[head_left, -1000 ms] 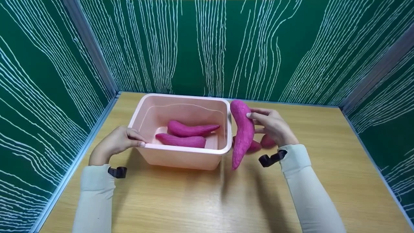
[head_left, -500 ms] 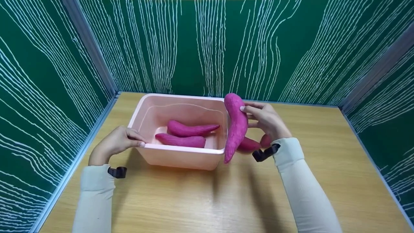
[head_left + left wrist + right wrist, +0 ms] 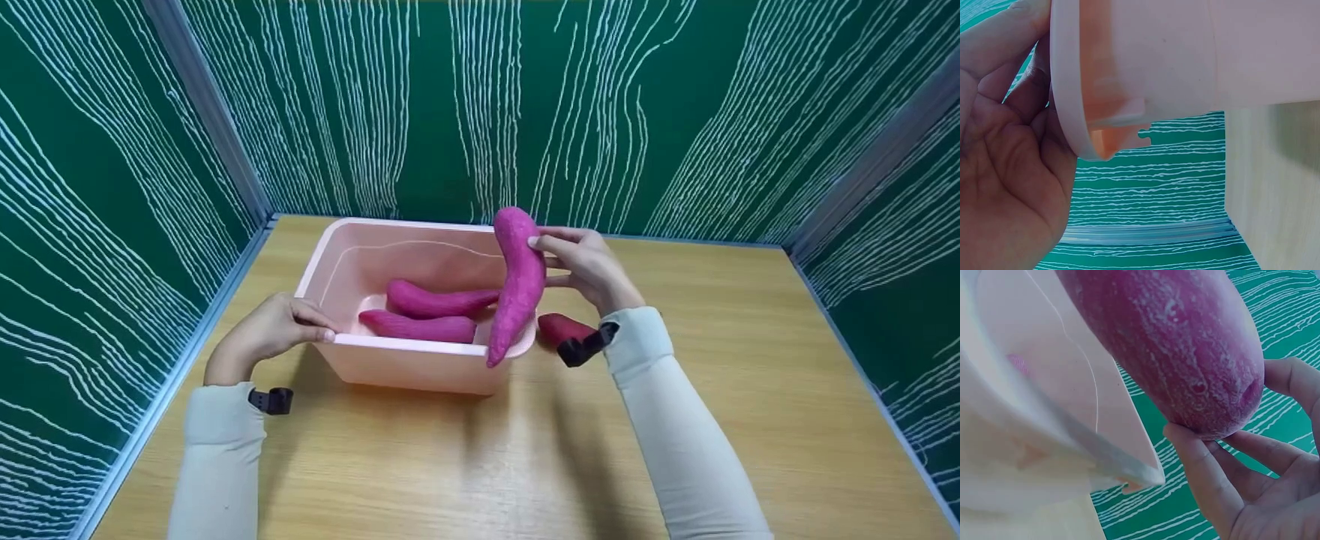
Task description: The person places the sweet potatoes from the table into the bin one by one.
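Note:
My right hand (image 3: 592, 266) holds a curved purple sweet potato (image 3: 519, 281) between thumb and fingers. It hangs steeply over the right rim of the pink plastic bin (image 3: 420, 366), its narrow end pointing down. Up close in the right wrist view, the thumb and fingers grip the thick end of this sweet potato (image 3: 1179, 354). Two more sweet potatoes lie in the bin, one farther back (image 3: 439, 298) and one nearer (image 3: 420, 326). At the bin's front left corner, my left hand (image 3: 266, 334) pinches the rim (image 3: 1067, 73).
Another sweet potato (image 3: 562, 328) lies on the wooden table (image 3: 420, 465) right of the bin, partly hidden by the right wrist and its black camera (image 3: 587, 346). Green walls with white lines (image 3: 435, 112) enclose the table at the back and sides.
The right hand has moved left and slightly away, bringing its sweet potato from beside the bin to over the right rim. The left hand and the bin stay put.

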The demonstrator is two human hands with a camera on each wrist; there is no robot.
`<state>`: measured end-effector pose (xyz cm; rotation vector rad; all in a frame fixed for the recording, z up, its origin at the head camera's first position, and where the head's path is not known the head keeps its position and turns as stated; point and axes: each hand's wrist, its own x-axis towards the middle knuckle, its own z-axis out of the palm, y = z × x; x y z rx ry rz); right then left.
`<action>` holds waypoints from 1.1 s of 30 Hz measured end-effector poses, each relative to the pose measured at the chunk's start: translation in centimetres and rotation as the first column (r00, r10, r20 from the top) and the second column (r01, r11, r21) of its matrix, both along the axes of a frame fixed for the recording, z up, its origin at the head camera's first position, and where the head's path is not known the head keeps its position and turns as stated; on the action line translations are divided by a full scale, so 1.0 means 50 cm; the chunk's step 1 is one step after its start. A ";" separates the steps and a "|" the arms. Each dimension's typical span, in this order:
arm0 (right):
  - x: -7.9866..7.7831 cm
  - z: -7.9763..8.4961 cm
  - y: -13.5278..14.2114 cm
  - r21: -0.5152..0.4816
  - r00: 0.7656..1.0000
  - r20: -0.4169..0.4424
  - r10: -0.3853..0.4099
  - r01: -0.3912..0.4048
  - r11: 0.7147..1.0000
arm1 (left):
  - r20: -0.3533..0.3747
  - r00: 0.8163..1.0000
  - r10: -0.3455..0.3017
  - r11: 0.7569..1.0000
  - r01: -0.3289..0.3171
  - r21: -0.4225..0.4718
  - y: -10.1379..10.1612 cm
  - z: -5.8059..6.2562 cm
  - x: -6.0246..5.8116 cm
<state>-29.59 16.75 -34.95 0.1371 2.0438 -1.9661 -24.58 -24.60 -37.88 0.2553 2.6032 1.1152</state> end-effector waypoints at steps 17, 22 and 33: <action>-0.015 0.002 -0.070 -0.044 0.997 0.012 -0.083 0.083 0.996 | -0.024 0.999 -0.026 1.000 0.026 -0.016 0.001 -0.001 -0.001; -0.020 0.003 -0.089 -0.056 0.995 0.011 -0.097 0.098 0.994 | -0.048 0.998 -0.040 0.999 0.039 -0.021 0.001 -0.002 0.000; -0.028 -0.012 -0.118 -0.080 0.988 0.021 -0.153 0.154 0.985 | -0.007 1.000 -0.003 1.000 0.003 -0.007 0.004 -0.001 0.001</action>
